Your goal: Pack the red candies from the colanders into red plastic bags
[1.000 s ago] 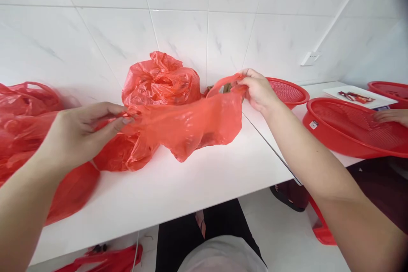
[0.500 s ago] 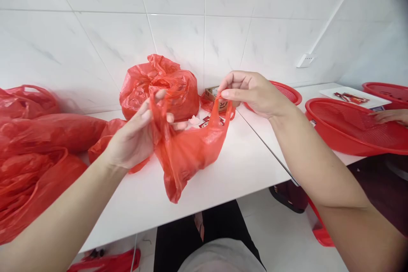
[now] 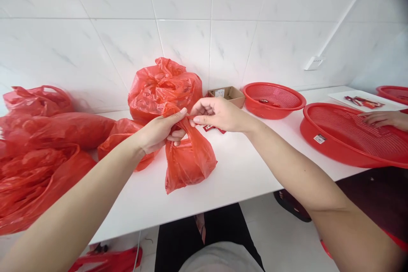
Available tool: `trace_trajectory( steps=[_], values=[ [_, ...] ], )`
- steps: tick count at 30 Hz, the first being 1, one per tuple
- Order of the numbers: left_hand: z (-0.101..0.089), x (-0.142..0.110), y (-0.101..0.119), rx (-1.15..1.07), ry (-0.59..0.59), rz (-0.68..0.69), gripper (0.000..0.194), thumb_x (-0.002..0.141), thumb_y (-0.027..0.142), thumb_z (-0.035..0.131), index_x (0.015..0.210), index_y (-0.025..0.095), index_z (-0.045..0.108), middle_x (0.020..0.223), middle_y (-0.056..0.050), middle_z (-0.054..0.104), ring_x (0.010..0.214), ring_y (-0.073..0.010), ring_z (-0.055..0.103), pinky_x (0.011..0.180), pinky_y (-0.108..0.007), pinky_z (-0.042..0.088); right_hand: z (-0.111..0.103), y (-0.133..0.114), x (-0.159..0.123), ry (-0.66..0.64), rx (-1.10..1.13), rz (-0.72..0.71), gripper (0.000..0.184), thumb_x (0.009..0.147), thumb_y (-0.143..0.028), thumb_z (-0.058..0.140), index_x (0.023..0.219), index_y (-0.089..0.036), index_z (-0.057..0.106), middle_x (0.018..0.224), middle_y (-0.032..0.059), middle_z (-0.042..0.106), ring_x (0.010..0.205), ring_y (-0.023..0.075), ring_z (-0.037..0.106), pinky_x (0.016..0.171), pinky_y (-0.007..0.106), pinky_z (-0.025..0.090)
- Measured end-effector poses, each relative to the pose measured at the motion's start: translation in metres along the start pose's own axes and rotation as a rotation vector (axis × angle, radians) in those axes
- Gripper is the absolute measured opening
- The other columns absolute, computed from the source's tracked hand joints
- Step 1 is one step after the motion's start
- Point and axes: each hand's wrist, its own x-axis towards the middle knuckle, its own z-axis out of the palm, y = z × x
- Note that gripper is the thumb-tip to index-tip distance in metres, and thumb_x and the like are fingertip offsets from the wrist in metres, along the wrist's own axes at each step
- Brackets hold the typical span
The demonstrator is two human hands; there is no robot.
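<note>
A small red plastic bag (image 3: 189, 163) hangs knotted-looking and bulging just above the white table, its gathered top in my left hand (image 3: 156, 132). My right hand (image 3: 216, 114) pinches a thin stretched strip of the bag's handle between thumb and fingertips, close to my left hand. Whether a knot has formed is hidden by my fingers. Directly behind my hands sits a large crumpled red plastic bag (image 3: 164, 91).
Heaped red plastic bags (image 3: 38, 153) lie at left on the white table (image 3: 236, 170). Beyond stand a cardboard box (image 3: 226, 95) and red mesh baskets (image 3: 272, 100). Another person's hand (image 3: 381, 119) rests on a large basket (image 3: 350, 136). A red bag (image 3: 108, 259) lies on the floor.
My hands have come together, and the bag has gone from spread out to gathered and compact. The small red packets are now mostly hidden behind my right hand, and the view has shifted slightly.
</note>
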Motion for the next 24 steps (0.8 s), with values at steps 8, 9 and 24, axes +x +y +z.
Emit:
trace_trajectory(
  steps=[8, 9, 24],
  values=[
    [-0.009, -0.006, -0.001, 0.329, -0.076, 0.138, 0.013, 0.08, 0.03, 0.069, 0.077, 0.018, 0.071, 0.08, -0.005, 0.068, 0.075, -0.016, 0.061, 0.071, -0.028, 0.051, 0.013, 0.001, -0.014, 0.007, 0.215, -0.012, 0.015, 0.089, -0.029, 0.061, 0.096, -0.016, 0.068, 0.093, 0.0032, 0.068, 0.087, 0.013, 0.063, 0.08, 0.028, 0.051],
    [-0.007, -0.007, -0.002, 0.397, -0.064, 0.147, 0.009, 0.079, 0.028, 0.07, 0.078, 0.019, 0.071, 0.083, -0.004, 0.069, 0.078, -0.0168, 0.062, 0.074, -0.029, 0.051, 0.02, 0.009, -0.011, 0.054, 0.244, 0.03, 0.018, 0.093, -0.029, 0.056, 0.1, -0.017, 0.067, 0.098, 0.0036, 0.068, 0.091, 0.0134, 0.063, 0.083, 0.028, 0.05],
    [-0.011, -0.021, -0.048, 0.977, 0.456, 0.495, 0.024, 0.092, 0.034, 0.05, 0.097, 0.024, 0.071, 0.092, -0.005, 0.071, 0.087, -0.0208, 0.065, 0.076, -0.03, 0.049, 0.027, 0.062, -0.018, 0.113, -0.149, 0.115, 0.029, 0.095, -0.037, 0.047, 0.097, -0.02, 0.07, 0.099, 0.002, 0.071, 0.094, 0.017, 0.063, 0.086, 0.031, 0.043]
  ],
)
